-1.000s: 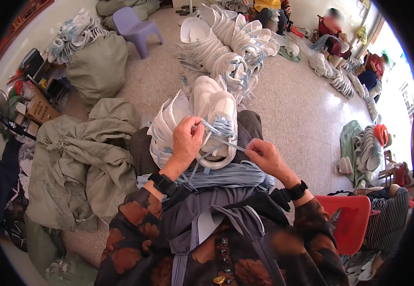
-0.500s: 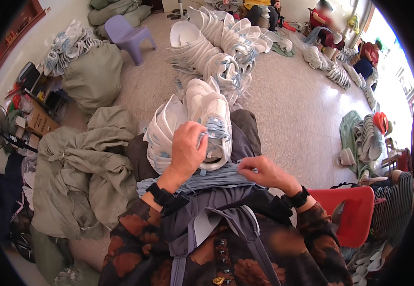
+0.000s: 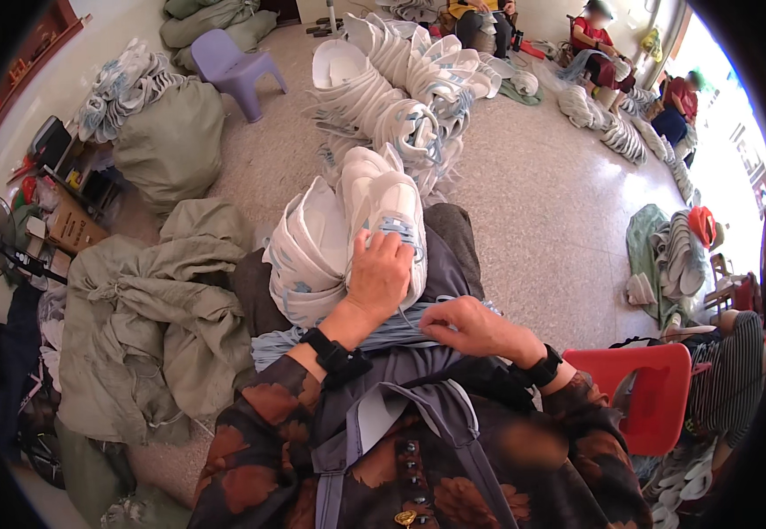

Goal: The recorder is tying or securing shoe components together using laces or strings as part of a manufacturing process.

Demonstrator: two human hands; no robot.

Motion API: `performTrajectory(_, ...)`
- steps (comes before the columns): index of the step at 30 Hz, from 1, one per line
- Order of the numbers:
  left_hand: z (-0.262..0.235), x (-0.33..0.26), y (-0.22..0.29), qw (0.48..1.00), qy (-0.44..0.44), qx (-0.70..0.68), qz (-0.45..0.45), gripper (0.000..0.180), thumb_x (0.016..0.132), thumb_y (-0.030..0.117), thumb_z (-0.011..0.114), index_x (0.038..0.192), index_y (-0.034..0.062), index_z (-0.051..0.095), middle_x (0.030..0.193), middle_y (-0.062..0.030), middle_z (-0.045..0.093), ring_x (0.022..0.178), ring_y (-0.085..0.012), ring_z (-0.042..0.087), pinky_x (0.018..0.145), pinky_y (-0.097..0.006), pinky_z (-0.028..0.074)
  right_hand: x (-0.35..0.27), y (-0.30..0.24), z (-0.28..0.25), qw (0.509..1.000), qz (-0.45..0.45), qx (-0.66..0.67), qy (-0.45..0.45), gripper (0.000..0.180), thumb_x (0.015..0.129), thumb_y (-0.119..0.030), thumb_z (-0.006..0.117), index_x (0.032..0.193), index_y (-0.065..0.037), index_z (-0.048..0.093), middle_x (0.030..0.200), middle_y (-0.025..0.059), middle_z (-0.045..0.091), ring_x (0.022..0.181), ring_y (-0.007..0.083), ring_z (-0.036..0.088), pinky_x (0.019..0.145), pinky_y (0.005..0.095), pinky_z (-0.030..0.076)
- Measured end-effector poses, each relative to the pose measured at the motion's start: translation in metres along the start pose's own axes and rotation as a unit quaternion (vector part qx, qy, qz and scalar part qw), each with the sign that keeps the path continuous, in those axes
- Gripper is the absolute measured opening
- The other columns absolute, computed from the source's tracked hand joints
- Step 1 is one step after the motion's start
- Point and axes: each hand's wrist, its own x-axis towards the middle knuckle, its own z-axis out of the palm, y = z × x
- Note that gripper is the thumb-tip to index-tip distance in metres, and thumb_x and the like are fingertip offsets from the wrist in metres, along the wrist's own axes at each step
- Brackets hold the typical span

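White shoe upper (image 3: 389, 212) under left hand (image 3: 381, 278), right hand (image 3: 471, 328) pinching pale-blue laces (image 3: 400, 331)

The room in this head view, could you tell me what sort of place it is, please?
Probably an informal shoe-lacing workroom: long rows of white trainers lie on the speckled stone floor, stuffed grey-green cloth sacks stand by the wall, and other seated people handle shoes too.

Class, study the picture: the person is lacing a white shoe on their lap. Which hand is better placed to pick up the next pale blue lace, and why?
Probably the right hand: it rests on the bundle of pale blue laces across the lap. The left hand is occupied, pressing on the white shoe.
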Motion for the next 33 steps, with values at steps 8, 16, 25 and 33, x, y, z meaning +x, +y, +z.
performTrajectory(8, -0.08, -0.003, -0.036, 0.834, 0.011, -0.508, -0.214, 0.017, 0.093, 0.003, 0.06, 0.108, -0.0009, 0.068, 0.091, -0.0078, 0.07, 0.086, -0.0187, 0.068, 0.088, -0.032, 0.05, -0.012, 0.015, -0.018, 0.999, 0.022, -0.007, 0.036, 0.016, 0.094, -0.01, 0.064, 0.104, 0.0, 0.072, 0.077, 0.0101, 0.07, 0.067, 0.0172, 0.065, 0.064, 0.0313, 0.051)
performTrajectory(16, -0.142, -0.02, -0.113, 0.761, 0.025, -0.584, -0.281, 0.02, 0.096, 0.003, 0.057, 0.111, -0.0039, 0.07, 0.088, -0.0063, 0.07, 0.074, -0.0154, 0.061, 0.07, -0.029, 0.049, -0.026, 0.012, -0.051, 0.973, 0.142, 0.174, 0.059, 0.015, 0.097, -0.011, 0.063, 0.094, 0.002, 0.071, 0.068, -0.0009, 0.059, 0.064, 0.0059, 0.055, 0.057, 0.0237, 0.043)
performTrajectory(25, -0.144, -0.07, -0.163, 0.983, 0.002, 0.024, -0.185, 0.01, 0.093, 0.009, 0.06, 0.095, 0.0014, 0.066, 0.093, -0.0171, 0.066, 0.085, -0.0408, 0.064, 0.073, -0.049, 0.05, -0.036, 0.026, -0.066, 0.867, 0.059, 0.441, 0.225, 0.037, 0.106, -0.028, 0.049, 0.081, -0.004, 0.062, 0.101, 0.0147, 0.071, 0.103, 0.0234, 0.065, 0.095, 0.0384, 0.051)
performTrajectory(33, -0.13, -0.074, -0.141, 0.958, -0.079, 0.037, -0.274, 0.015, 0.095, 0.016, 0.06, 0.088, 0.0033, 0.062, 0.088, -0.0178, 0.067, 0.085, -0.0401, 0.065, 0.072, -0.049, 0.05, -0.054, 0.065, -0.103, 0.707, -0.067, 0.655, 0.256, 0.039, 0.108, -0.033, 0.048, 0.078, -0.01, 0.058, 0.101, 0.0079, 0.069, 0.112, 0.0271, 0.063, 0.108, 0.0473, 0.046)
